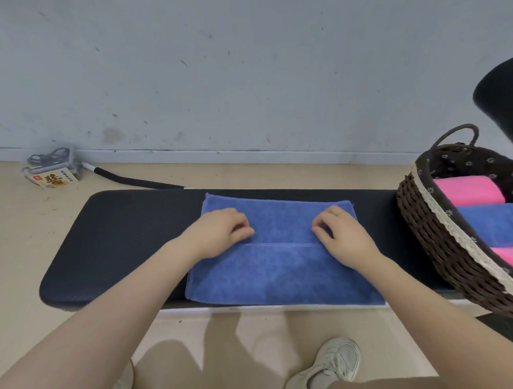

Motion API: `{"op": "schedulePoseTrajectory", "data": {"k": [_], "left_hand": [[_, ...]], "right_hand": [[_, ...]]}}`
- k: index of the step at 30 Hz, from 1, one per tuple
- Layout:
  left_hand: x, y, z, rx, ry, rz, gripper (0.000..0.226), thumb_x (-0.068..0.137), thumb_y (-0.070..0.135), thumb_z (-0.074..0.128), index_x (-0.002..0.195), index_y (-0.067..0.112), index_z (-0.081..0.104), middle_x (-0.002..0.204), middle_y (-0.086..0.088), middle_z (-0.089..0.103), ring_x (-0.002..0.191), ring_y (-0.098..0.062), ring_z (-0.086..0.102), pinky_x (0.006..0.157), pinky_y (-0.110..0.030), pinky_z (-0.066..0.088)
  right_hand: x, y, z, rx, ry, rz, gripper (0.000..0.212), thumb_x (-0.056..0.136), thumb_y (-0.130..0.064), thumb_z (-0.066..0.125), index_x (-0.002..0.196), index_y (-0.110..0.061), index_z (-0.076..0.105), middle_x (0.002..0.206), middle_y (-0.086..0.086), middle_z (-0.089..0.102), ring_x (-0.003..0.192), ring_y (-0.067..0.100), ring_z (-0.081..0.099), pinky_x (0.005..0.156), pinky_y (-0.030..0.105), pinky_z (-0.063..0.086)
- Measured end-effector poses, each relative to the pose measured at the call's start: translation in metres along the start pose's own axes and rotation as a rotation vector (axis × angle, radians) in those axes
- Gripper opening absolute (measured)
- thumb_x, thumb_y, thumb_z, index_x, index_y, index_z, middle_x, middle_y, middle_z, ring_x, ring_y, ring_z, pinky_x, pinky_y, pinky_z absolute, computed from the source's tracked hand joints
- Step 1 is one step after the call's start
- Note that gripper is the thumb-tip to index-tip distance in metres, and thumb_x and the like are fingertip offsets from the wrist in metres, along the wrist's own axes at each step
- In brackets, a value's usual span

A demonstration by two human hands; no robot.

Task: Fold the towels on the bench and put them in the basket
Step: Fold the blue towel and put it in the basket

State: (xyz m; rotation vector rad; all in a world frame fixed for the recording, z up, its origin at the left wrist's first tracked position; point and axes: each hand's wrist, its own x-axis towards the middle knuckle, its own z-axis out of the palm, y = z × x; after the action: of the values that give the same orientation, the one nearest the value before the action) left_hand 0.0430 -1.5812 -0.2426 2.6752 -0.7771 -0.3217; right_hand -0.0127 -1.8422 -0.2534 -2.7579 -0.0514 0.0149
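Both hands pinch blue towel [281,269] fold edge on bench [120,242]

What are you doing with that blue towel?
A person is folding a blue towel on the black bench. The left hand and right hand both pinch the edge of the near half, folded up to the middle. The basket on the right already holds rolled pink and blue towels.

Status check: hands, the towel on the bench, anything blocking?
Both hands, left and right, pinch the folded edge of the blue towel on the bench. Basket at right holds folded pink and blue towels. Nothing in the way.
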Motion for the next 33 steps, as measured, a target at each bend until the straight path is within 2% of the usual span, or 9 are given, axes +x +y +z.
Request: {"op": "schedulePoseTrajectory", "data": {"k": [3,7,10,12,16,20,23,28,33], "left_hand": [[-0.016,0.005,0.003,0.038,-0.104,-0.049,0.037,0.082,0.054,0.058,0.106,0.027,0.057,0.104,0.009,0.053,0.098,-0.012,0.049,0.087,-0.029,0.041],[-0.035,0.009,0.003,0.278,-0.082,-0.126,0.050,0.080,0.060,0.056,0.113,0.023,0.051,0.104,0.004,0.058,0.094,-0.016,0.044,0.080,-0.030,0.033],[-0.044,0.007,-0.001,0.316,-0.124,-0.238,0.044,0.080,0.062,0.054,0.094,0.020,0.054,0.091,0.001,0.055,0.090,-0.018,0.040,0.076,-0.031,0.034],[-0.049,0.008,-0.006,0.133,-0.135,-0.337,0.040,0.079,0.057,0.060,0.073,0.019,0.047,0.081,0.001,0.050,0.087,-0.018,0.044,0.070,-0.029,0.038],[-0.056,0.014,-0.020,-0.401,0.111,-0.370,0.028,0.076,0.031,0.072,0.069,0.014,0.051,0.073,0.000,0.055,0.068,-0.013,0.052,0.060,-0.025,0.039],[-0.053,0.019,-0.035,-1.096,0.222,-0.383,0.011,0.085,0.018,0.066,0.089,0.009,0.062,0.086,-0.005,0.068,0.079,-0.018,0.064,0.072,-0.029,0.050],[-0.043,0.010,-0.035,-1.366,0.269,-0.425,0.016,0.090,0.015,0.059,0.102,0.006,0.064,0.100,-0.009,0.070,0.091,-0.022,0.067,0.077,-0.033,0.051],[-0.008,-0.012,-0.021,-1.251,0.389,-0.569,0.017,0.092,0.016,0.057,0.101,0.003,0.062,0.095,-0.009,0.068,0.086,-0.024,0.064,0.074,-0.034,0.051],[0.023,-0.022,-0.003,-0.628,0.384,-0.604,0.020,0.093,0.019,0.047,0.076,0.010,0.052,0.070,-0.003,0.052,0.067,-0.020,0.046,0.056,-0.028,0.035]], "right_hand": [[-0.021,0.002,-0.006,-0.100,-0.119,-0.056,0.017,0.094,-0.032,0.047,0.102,-0.023,0.059,0.102,-0.007,0.056,0.100,0.016,0.051,0.087,0.029,0.042],[-0.040,0.009,-0.014,-0.256,-0.161,-0.045,0.033,0.095,-0.035,0.046,0.127,-0.025,0.047,0.123,-0.004,0.050,0.113,0.018,0.048,0.094,0.031,0.039],[-0.048,0.016,-0.017,-0.402,-0.157,0.019,0.037,0.093,-0.038,0.046,0.128,-0.023,0.046,0.122,0.000,0.052,0.113,0.022,0.049,0.096,0.032,0.036],[-0.048,0.016,-0.021,-0.384,-0.162,0.102,0.022,0.091,-0.037,0.050,0.104,-0.020,0.053,0.107,0.001,0.056,0.103,0.022,0.051,0.083,0.031,0.039],[-0.045,0.015,-0.040,0.056,-0.213,0.222,0.031,0.080,-0.023,0.066,0.063,-0.013,0.041,0.066,0.002,0.047,0.065,0.017,0.046,0.057,0.029,0.033],[-0.045,0.013,-0.066,1.009,-0.152,0.266,0.011,0.084,-0.009,0.065,0.077,-0.010,0.057,0.077,0.005,0.065,0.074,0.018,0.063,0.067,0.027,0.047],[-0.031,0.013,-0.070,1.329,-0.099,0.322,0.014,0.090,-0.012,0.057,0.100,-0.009,0.065,0.094,0.006,0.073,0.086,0.020,0.069,0.076,0.033,0.053],[0.006,0.025,-0.044,1.066,0.042,0.547,0.017,0.097,-0.021,0.049,0.099,-0.010,0.063,0.096,0.006,0.068,0.085,0.020,0.065,0.069,0.033,0.050],[0.030,0.035,-0.024,0.476,0.127,0.569,0.023,0.095,-0.021,0.046,0.096,-0.002,0.059,0.092,0.013,0.063,0.087,0.030,0.059,0.075,0.041,0.047]]}}
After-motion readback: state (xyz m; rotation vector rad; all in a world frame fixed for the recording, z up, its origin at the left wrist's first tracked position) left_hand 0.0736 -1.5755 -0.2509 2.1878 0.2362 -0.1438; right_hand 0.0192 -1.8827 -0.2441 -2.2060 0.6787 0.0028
